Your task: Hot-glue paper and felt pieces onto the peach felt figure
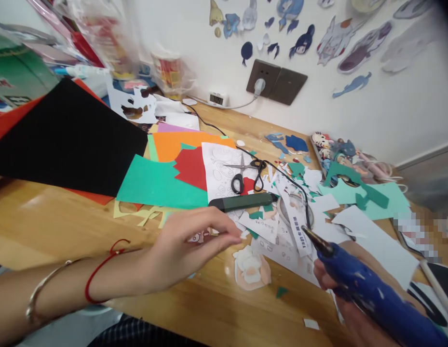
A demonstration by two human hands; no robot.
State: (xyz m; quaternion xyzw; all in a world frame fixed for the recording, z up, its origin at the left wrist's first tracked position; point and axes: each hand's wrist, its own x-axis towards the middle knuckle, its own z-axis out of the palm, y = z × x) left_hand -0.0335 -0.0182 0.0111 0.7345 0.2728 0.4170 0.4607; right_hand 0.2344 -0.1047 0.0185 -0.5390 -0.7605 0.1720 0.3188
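My left hand [198, 241] is over the table with thumb and fingertips pinched on a small white piece [243, 234]. Just below those fingertips lies a layered paper cutout [250, 267] in white and peach. My right hand [357, 318] is wrapped round a blue hot glue gun [375, 289], its dark metal nozzle pointing up and left. Between the hands, a printed paper sheet [281, 253] lies partly under loose scraps. Open scissors [241, 166] with black handles and a dark green utility knife [245, 201] rest beyond my left hand.
Black sheet [68, 144], green sheet [162, 183] and orange sheet [187, 145] cover the left side. A black cord [289, 179] crosses the scraps. A box of small figures [339, 152] stands at the back right. A socket [276, 82] and cutouts are on the wall.
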